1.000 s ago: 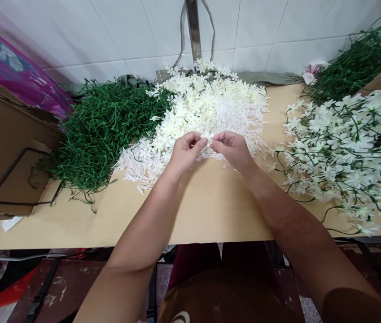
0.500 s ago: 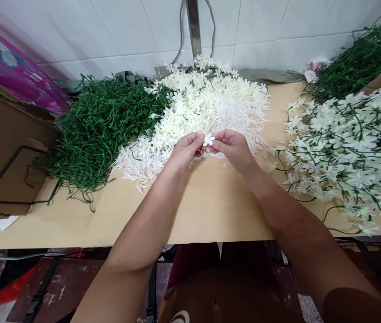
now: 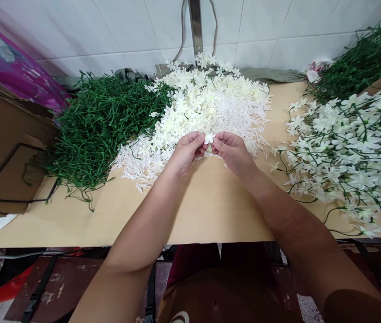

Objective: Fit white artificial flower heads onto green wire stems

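A small white artificial flower [image 3: 209, 138] is pinched between my two hands, its petals facing up. The fingertips of my left hand [image 3: 190, 147] close on its left side. On its right side, the thumb and forefinger of my right hand [image 3: 229, 150] grip it. Just beyond my hands lies a heap of white and cream artificial flowers [image 3: 190, 101], with a spread of thin white stamen-like pieces [image 3: 235, 117] at its right and front. Whether my fingers hold anything beneath the flower is hidden.
Left of the heap is a pile of green plastic stems [image 3: 109, 121], beside a cardboard box [image 3: 5, 148]. White flowers fixed on green stems [image 3: 352, 152] cover the right of the table [image 3: 190, 220]. More green stems [image 3: 361, 63] lie behind them, against the tiled wall [image 3: 260, 27].
Both hands stay almost in place around the white flower. The flower has tilted slightly between the fingertips, and the view has shifted a little.
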A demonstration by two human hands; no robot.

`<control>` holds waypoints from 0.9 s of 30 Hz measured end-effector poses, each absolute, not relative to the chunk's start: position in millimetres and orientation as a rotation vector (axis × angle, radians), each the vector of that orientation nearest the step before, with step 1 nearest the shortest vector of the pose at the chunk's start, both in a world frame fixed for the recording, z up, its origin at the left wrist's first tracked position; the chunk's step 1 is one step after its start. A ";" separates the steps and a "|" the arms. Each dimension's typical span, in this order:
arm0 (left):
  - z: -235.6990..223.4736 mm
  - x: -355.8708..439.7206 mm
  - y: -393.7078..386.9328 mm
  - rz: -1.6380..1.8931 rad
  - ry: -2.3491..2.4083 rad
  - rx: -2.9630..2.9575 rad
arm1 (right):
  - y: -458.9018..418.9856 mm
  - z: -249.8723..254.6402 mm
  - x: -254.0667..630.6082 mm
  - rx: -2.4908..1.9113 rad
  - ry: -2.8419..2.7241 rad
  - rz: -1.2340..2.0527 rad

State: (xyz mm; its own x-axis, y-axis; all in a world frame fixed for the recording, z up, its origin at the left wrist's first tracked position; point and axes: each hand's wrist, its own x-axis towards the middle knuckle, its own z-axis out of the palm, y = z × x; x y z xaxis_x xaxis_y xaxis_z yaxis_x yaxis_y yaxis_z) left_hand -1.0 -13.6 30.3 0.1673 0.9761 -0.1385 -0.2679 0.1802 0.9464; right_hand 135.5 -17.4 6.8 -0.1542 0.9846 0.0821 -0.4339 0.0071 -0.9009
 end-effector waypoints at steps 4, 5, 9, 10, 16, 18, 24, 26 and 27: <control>31.3 -0.9 -14.0 1.052 0.949 0.915 | -19.3 7.0 134.1 -0.745 -1.006 1.480; 31.6 -0.8 -14.0 1.028 0.949 0.905 | -19.8 7.1 133.2 -0.750 -1.022 1.462; 34.3 -0.6 -14.2 0.934 0.967 0.836 | -22.1 7.5 128.6 -0.783 -1.128 1.327; 35.4 -0.7 -14.3 0.916 0.961 0.803 | -22.6 7.4 127.4 -0.795 -1.153 1.293; 38.9 -2.0 -14.3 0.811 0.841 0.605 | -25.1 3.8 122.6 -0.878 -1.226 1.124; 38.0 -1.9 -14.3 0.791 0.815 0.585 | -26.1 3.5 121.3 -0.916 -1.225 1.056; 34.7 0.0 -14.4 0.779 0.804 0.558 | -30.1 7.7 119.4 -1.077 -1.253 0.785; 33.1 0.8 -14.3 0.793 0.837 0.572 | -31.2 8.7 119.6 -1.123 -1.278 0.700; 32.1 1.1 -14.1 0.802 0.861 0.586 | -31.6 8.8 119.9 -1.139 -1.292 0.667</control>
